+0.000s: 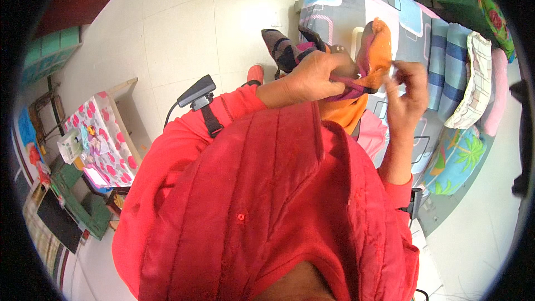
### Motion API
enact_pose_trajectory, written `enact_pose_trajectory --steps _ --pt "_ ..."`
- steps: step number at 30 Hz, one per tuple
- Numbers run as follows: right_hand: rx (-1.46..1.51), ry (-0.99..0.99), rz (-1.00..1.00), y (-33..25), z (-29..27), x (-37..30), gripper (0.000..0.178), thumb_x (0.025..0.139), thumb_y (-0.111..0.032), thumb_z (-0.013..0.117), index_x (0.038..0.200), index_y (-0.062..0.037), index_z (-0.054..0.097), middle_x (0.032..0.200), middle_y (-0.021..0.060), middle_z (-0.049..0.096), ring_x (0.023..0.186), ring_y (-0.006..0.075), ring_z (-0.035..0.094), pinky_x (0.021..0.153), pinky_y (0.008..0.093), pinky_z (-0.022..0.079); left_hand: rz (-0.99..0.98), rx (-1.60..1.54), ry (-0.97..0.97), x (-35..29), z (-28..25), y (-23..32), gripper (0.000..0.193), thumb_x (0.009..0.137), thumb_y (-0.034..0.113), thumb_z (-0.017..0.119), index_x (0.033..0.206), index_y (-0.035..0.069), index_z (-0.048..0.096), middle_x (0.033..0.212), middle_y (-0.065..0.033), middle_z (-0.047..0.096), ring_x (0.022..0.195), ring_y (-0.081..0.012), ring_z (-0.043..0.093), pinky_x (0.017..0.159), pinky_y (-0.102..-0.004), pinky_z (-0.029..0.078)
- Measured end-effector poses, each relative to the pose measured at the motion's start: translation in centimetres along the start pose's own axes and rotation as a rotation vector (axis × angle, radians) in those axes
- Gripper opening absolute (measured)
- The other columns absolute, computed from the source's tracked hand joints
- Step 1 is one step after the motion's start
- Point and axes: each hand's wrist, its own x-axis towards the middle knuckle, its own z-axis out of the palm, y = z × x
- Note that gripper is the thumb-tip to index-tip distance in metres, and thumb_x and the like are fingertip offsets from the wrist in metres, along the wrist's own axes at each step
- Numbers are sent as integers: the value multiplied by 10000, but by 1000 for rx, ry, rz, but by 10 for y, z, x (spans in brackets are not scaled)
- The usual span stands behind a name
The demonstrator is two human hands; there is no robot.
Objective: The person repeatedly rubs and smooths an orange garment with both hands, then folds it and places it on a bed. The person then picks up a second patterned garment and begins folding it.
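Room: a pale tiled floor (184, 33) fills the upper left; a bed (348, 11) with a grey sheet of rounded squares takes the upper right.
Left hand (305, 78): fingers curled tightly on a gathered, purple-edged part of the orange and purple cloth (380, 44).
Right hand (411, 97): fingers bent, thumb and forefinger close together at the cloth's right edge; whether they pinch it or only touch it, I cannot tell.
Cloth in hand: raised before the chest, between the two hands; an orange end sticks up above them, and orange folds show below.
Beside the left hand: dark patterned fabric (277, 50); whether it belongs to the same piece is unclear.
Left sleeve: red, with a black device (196, 92) strapped on.
Bed's right side: folded blue blankets (456, 67), a white checked cloth (472, 86), a pink roll (495, 92) and a palm-print cushion (463, 159).
Far left: a tabletop (104, 106) under a red-flowered cover, small items upon it.
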Motion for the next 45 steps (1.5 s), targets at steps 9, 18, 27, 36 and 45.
enact_pose_trajectory --steps 9,18,27,36,45 --pt "522 -96 554 14 -2 4 70 863 -63 584 838 -1 566 747 27 558 696 109 520 623 264 441 19 -166 -29 0 0 2 224 658 52 637 859 20 544 709 -66 534 665 -131 519 633 -281 434" --pt "48 -226 -77 -18 16 28 535 705 -97 712 1180 28 501 1231 206 503 1181 326 464 987 382 373 28 -272 9 4 3 -6 278 697 20 604 971 -12 578 848 -73 618 786 -96 558 721 -265 458" --pt "104 -37 557 -1 43 -16 452 685 -125 780 1006 7 491 889 99 567 761 198 561 701 307 472 -125 -556 93 2 1 -5 163 797 44 582 947 9 531 867 24 483 853 -73 461 778 -243 399" --pt "324 177 452 6 45 -26 341 745 -80 736 997 3 522 812 36 548 739 108 525 677 248 453 -161 -434 69 4 4 -15 136 936 160 521 941 24 519 866 19 470 823 -66 424 732 -242 390" --pt "840 184 684 24 56 -27 200 799 3 643 973 10 544 848 34 585 742 84 542 688 217 448 -151 -469 80 6 10 -20 299 845 163 645 1065 -29 578 927 -72 637 863 -114 585 779 -283 484"
